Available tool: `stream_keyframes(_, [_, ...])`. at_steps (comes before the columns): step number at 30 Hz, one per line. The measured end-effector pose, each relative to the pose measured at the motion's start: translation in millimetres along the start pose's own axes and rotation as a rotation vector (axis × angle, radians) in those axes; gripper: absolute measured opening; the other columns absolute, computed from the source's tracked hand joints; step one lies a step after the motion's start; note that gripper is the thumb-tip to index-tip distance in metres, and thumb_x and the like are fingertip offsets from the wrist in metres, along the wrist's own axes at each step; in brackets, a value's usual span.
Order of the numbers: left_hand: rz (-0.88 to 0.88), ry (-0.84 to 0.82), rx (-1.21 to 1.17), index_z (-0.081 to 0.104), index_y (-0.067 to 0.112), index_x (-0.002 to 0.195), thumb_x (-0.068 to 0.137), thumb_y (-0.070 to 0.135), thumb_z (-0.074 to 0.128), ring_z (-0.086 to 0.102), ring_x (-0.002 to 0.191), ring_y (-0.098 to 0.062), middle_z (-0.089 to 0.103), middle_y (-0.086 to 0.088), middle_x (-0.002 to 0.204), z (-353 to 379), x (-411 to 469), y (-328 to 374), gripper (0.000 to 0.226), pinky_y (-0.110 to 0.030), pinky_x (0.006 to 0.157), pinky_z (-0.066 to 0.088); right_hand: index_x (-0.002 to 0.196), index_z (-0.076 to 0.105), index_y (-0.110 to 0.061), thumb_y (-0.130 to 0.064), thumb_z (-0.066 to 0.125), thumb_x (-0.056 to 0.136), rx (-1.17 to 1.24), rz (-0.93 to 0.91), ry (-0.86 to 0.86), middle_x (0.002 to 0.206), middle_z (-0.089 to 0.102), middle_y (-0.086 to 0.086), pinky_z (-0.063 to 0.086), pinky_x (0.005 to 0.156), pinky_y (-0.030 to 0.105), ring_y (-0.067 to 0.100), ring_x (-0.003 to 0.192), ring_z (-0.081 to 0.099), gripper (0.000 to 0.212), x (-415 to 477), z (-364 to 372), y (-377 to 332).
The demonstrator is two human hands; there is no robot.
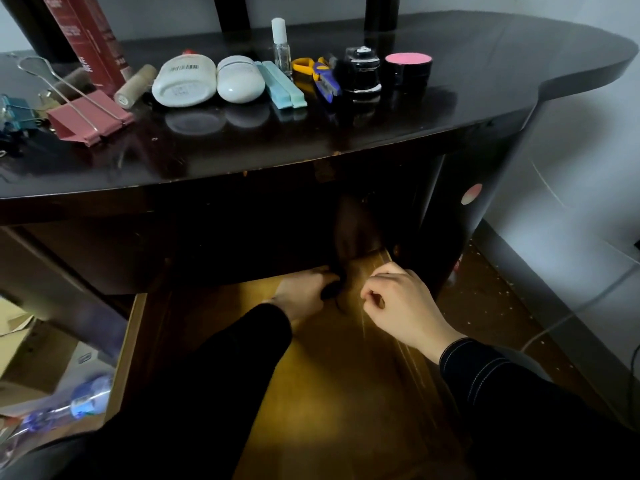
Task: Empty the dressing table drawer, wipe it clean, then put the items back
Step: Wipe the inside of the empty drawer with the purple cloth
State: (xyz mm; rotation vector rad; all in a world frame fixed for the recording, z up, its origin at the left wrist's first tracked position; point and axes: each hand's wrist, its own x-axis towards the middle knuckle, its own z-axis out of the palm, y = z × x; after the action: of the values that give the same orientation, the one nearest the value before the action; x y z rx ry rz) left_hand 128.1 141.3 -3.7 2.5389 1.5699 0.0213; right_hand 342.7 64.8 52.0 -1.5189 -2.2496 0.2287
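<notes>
As hands (304,294) (401,304) flank item (343,237), drawer (311,393) juts nearward

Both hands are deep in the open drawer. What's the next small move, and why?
Probably lift the dark thing that the left hand grips out onto the tabletop: the scissors and other items already lie there, and nothing else shows on the drawer floor. I cannot tell what it is.

Left grip (304,291) clasps a dark object (333,288), right grip (398,301) curled just beside.
</notes>
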Motion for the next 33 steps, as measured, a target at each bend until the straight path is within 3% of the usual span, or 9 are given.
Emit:
stream_keyframes(2, [-0.097,0.012,-0.11,0.054,0.03,0.139,0.093,0.015,0.052,0.059,0.119,-0.02,0.06,0.002,0.135,1.0,18.4,0.6,0.049,-0.023,0.092,0.047,0.092,0.074,-0.022,-0.024,0.064,0.091,-0.001,-0.001,-0.013,0.103,0.063,-0.009,0.042,0.102,0.032,0.004,0.107,0.056,0.01,0.5,-1.3,-1.1])
stream_keyframes(4, [-0.08,0.025,-0.091,0.06,0.025,0.131,0.093,0.015,0.053,0.06,0.115,-0.023,0.063,-0.001,0.129,2.2,26.5,8.6,0.04,-0.021,0.091,0.046,0.093,0.074,-0.022,-0.024,0.064,0.091,0.002,0.005,-0.011,0.105,0.063,-0.008,0.041,0.102,0.032,0.004,0.107,0.056,0.01,0.4,-2.3,-1.4])
stream_keyframes(9, [0.087,-0.051,0.152,0.05,0.034,0.141,0.087,0.022,0.056,0.047,0.126,-0.027,0.047,0.003,0.144,2.4,-12.3,23.0,0.056,-0.043,0.1,0.046,0.092,0.074,-0.021,-0.023,0.064,0.092,0.017,0.001,0.003,0.103,0.065,-0.008,0.041,0.101,0.033,0.004,0.111,0.054,0.011,-0.8,-2.9,-2.3])
stream_keyframes(14, [0.262,-0.107,0.15,0.046,0.038,0.141,0.087,0.026,0.053,0.041,0.128,-0.025,0.041,0.006,0.15,10.6,-72.8,15.0,0.056,-0.04,0.096,0.045,0.09,0.072,-0.022,-0.025,0.06,0.092,-0.013,-0.018,-0.025,0.097,0.066,-0.011,0.04,0.102,0.033,0.003,0.118,0.05,0.013,1.4,-1.1,-0.3])
stream_keyframes(20, [0.054,-0.034,0.083,0.047,0.038,0.144,0.094,0.029,0.052,0.053,0.123,-0.02,0.048,0.009,0.147,-4.0,-19.8,2.5,0.052,-0.031,0.1,0.048,0.092,0.073,-0.022,-0.024,0.062,0.092,-0.004,0.004,-0.019,0.101,0.065,-0.009,0.037,0.101,0.03,0.001,0.112,0.051,0.012,0.6,-1.7,-1.8])
stream_keyframes(23, [-0.119,-0.045,-0.101,0.05,0.035,0.142,0.097,0.022,0.05,0.058,0.119,-0.02,0.056,0.004,0.14,-6.0,13.0,2.8,0.047,-0.028,0.098,0.05,0.093,0.074,-0.022,-0.024,0.063,0.093,0.012,0.003,-0.012,0.105,0.065,-0.009,0.035,0.099,0.027,-0.007,0.097,0.039,0.011,-0.4,-2.8,-2.5])
stream_keyframes(25, [-0.141,-0.039,-0.093,0.053,0.033,0.14,0.095,0.018,0.05,0.058,0.119,-0.021,0.057,0.002,0.138,-6.0,20.1,9.7,0.047,-0.029,0.096,0.051,0.094,0.073,-0.022,-0.025,0.062,0.093,0.014,0.003,-0.017,0.107,0.063,-0.008,0.033,0.098,0.025,-0.008,0.095,0.034,0.012,0.1,-3.9,-2.8])
stream_keyframes(29, [0.048,-0.069,0.131,0.043,0.038,0.147,0.085,0.022,0.056,0.04,0.136,-0.024,0.039,0.007,0.154,-3.5,-10.4,29.0,0.065,-0.04,0.106,0.042,0.095,0.073,-0.023,-0.026,0.059,0.094,0.018,0.015,-0.015,0.107,0.063,-0.009,0.034,0.1,0.027,-0.002,0.106,0.046,0.015,0.3,-4.1,-2.2])
stream_keyframes(33, [0.337,-0.129,0.106,0.045,0.038,0.143,0.082,0.031,0.051,0.038,0.129,-0.025,0.038,0.008,0.155,9.4,-70.4,34.8,0.062,-0.043,0.099,0.04,0.096,0.074,-0.022,-0.026,0.06,0.093,0.022,0.006,-0.017,0.107,0.063,-0.009,0.036,0.101,0.029,0.0,0.11,0.048,0.014,1.0,-4.0,-1.7])
